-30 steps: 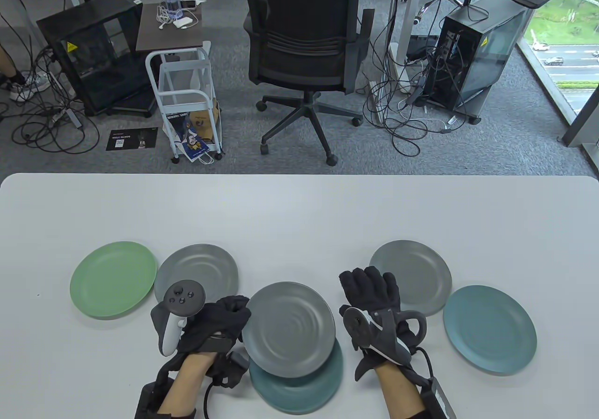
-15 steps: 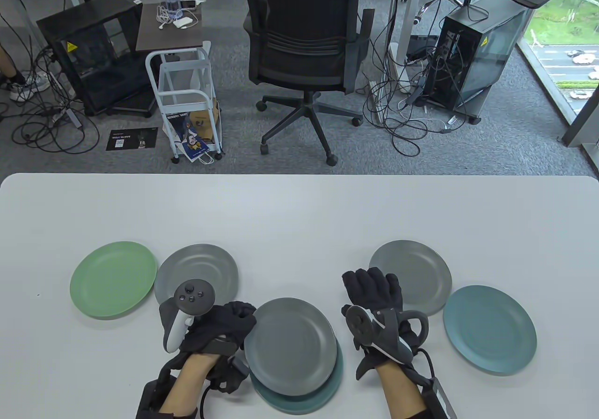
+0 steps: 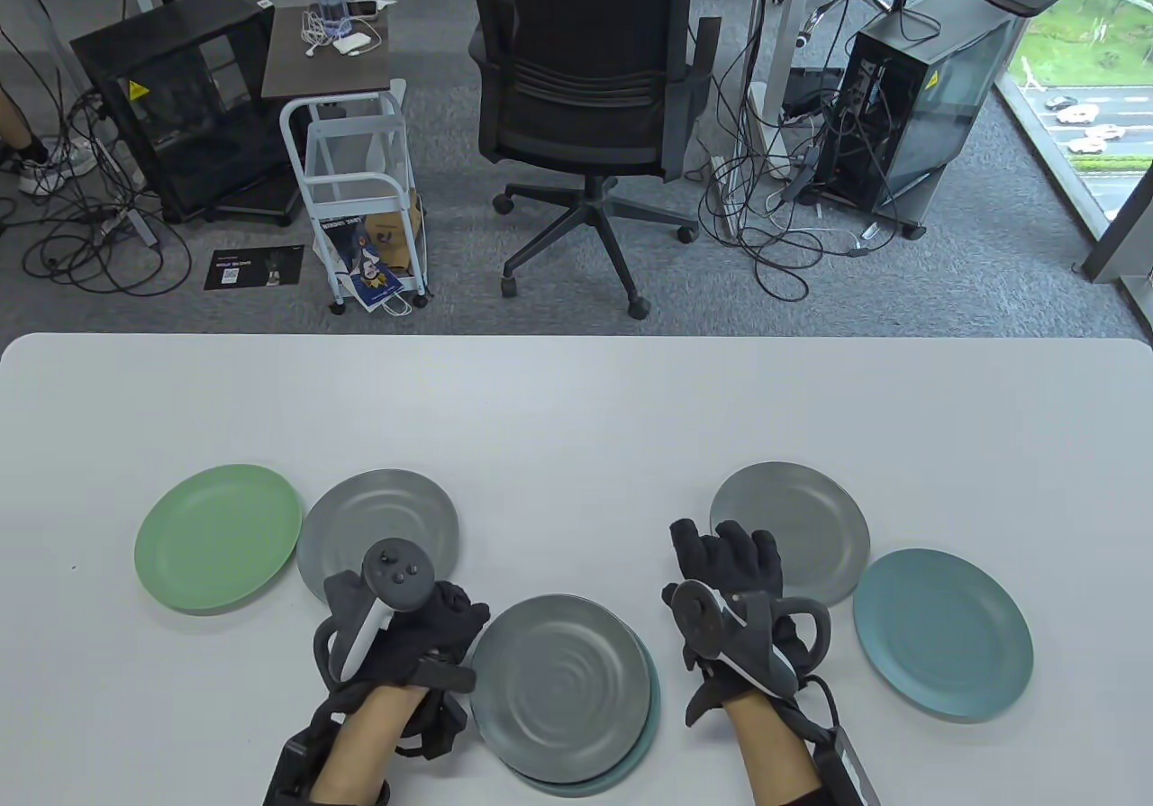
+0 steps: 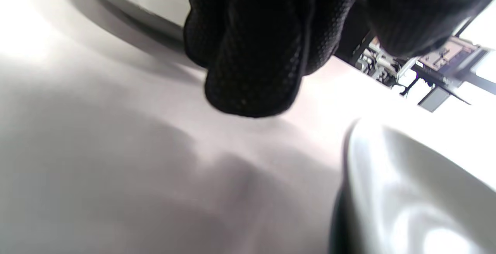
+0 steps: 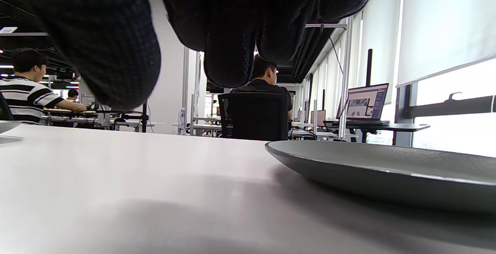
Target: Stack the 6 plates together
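A grey plate [image 3: 558, 675] lies on a teal plate [image 3: 650, 718] near the front edge, slightly off-centre on it. My left hand [image 3: 459, 619] sits at its left rim with fingers curled. In the left wrist view my fingers [image 4: 252, 83] hang clear of that plate's rim [image 4: 387, 176] and hold nothing. My right hand [image 3: 725, 558] rests flat on the table with fingers spread, just left of another grey plate [image 3: 793, 531], which also shows in the right wrist view [image 5: 387, 166]. A teal plate [image 3: 941, 633], a grey plate [image 3: 378, 522] and a green plate [image 3: 218, 538] lie single.
The white table [image 3: 576, 410] stretches bare behind the plates. A black office chair [image 3: 585, 76] and a white cart [image 3: 360, 203] stand on the floor beyond its far edge.
My left hand brought the grey plate toward me and down onto the teal plate, then its fingers came off the rim. My right hand slid slightly toward me.
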`<action>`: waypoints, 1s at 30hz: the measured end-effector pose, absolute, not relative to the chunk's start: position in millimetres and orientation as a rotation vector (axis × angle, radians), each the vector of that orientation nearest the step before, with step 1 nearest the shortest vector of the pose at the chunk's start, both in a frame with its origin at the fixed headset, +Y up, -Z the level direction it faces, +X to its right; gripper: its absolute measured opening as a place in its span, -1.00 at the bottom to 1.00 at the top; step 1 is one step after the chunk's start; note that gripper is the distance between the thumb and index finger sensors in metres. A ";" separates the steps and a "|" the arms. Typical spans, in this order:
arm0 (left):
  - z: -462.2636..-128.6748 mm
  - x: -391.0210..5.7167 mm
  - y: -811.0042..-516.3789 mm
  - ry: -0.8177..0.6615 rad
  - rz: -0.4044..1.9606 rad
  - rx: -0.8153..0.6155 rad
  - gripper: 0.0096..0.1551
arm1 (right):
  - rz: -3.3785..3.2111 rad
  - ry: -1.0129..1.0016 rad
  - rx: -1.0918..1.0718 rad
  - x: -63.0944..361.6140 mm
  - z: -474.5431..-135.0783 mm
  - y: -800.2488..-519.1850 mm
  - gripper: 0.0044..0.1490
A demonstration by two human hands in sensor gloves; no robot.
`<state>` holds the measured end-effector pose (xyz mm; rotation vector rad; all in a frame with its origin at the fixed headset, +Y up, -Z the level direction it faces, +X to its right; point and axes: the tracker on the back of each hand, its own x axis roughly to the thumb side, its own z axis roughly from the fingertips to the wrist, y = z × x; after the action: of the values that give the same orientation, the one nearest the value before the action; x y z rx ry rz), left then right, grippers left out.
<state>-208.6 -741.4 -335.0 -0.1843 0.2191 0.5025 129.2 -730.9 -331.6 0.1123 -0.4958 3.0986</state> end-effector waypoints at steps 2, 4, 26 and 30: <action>-333.3 -210.0 -738.9 0.243 0.499 -0.142 -0.38 | 3.108 -0.494 0.078 131.4 -332.2 -730.2 -0.07; -330.4 -211.1 -736.1 0.270 0.514 -0.064 -0.38 | 3.124 -0.495 0.034 133.6 -332.7 -729.9 -0.07; -313.2 -196.9 -721.1 0.395 -0.009 0.306 -0.13 | 3.206 -0.055 -0.441 169.9 -346.0 -743.9 -0.02; -314.9 -197.4 -724.3 0.381 -0.003 0.281 -0.13 | 3.211 0.058 -0.457 174.4 -349.9 -752.2 -0.18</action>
<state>-197.4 -724.3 -314.9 0.2814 0.3809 -0.0034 174.4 -752.2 -349.9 -0.4575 0.0583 3.2110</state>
